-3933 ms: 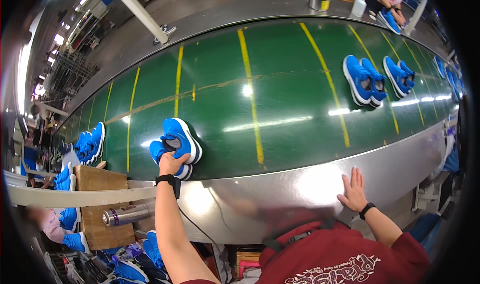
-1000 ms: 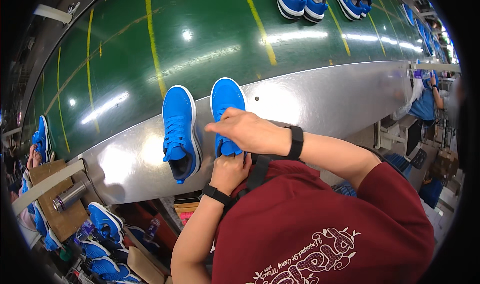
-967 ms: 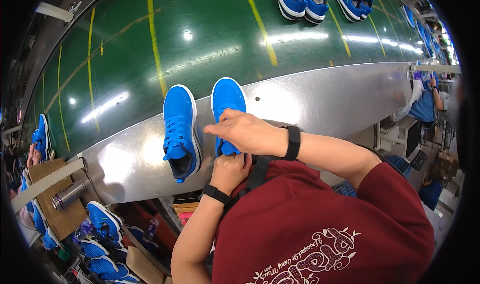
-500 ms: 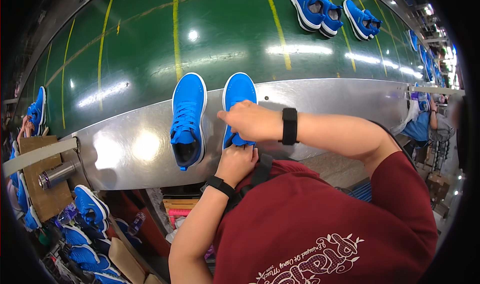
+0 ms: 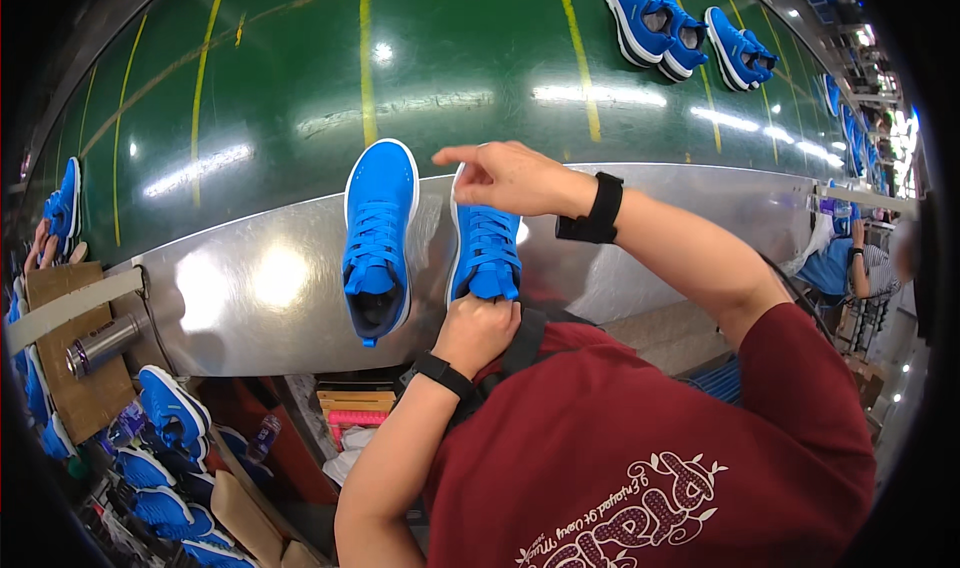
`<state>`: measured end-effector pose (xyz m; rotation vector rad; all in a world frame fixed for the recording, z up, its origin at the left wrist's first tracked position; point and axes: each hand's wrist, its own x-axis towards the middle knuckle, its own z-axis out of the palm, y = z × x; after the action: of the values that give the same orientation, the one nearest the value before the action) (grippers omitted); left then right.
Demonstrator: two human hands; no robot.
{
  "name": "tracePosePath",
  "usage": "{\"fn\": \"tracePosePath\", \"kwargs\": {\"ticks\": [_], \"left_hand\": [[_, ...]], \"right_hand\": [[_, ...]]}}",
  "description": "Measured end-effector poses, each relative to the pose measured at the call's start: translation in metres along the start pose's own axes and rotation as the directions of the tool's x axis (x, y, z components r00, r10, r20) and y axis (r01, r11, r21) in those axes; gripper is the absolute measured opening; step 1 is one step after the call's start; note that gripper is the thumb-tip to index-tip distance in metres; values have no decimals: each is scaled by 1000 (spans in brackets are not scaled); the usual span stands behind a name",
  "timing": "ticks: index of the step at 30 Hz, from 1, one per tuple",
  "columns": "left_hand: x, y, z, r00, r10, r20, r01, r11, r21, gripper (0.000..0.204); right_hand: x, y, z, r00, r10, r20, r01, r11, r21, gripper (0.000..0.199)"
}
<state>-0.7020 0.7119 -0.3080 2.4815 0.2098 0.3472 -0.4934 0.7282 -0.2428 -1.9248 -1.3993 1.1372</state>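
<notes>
Two blue lace-up sneakers with white soles lie toes away from me on the metal ledge. The left sneaker (image 5: 375,228) lies untouched, its toe reaching past the ledge's far edge. My left hand (image 5: 476,334) grips the heel end of the right sneaker (image 5: 489,243), its fingertips hidden by the shoe opening and tongue. Over the toe of that shoe is my right hand (image 5: 515,176), index finger stretched out to the left, thumb apart and other fingers bent. Nothing shows in its grasp. It hides most of the toe.
Beyond the metal ledge (image 5: 250,308) runs a green belt (image 5: 280,68) with yellow lines, carrying blue sneaker pairs (image 5: 640,18) at far right. Another person's hand (image 5: 42,243) holds a sneaker at far left. A steel flask (image 5: 103,346) lies on cardboard; more sneakers (image 5: 175,413) stand lower left.
My right hand has risen off the right sneaker's laces to above its toe, index finger now extended. My left hand stays at the heel. The sneakers on the belt appear slightly further right.
</notes>
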Motion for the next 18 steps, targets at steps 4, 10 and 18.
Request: {"fn": "tracePosePath", "kwargs": {"ticks": [4,10,18], "left_hand": [[2,-1,-1,1000,2,-6,-3,999,-43,17],[2,1,-4,1000,-11,-2,11,999,-47,16],[41,37,-9,975,-194,106,214,948,-235,21]], "right_hand": [[-17,-2,-3,992,58,-116,-33,978,205,34],[-78,28,21,955,169,-244,-101,959,266,30],[-125,42,56,960,232,-158,-46,683,729,72]]}}
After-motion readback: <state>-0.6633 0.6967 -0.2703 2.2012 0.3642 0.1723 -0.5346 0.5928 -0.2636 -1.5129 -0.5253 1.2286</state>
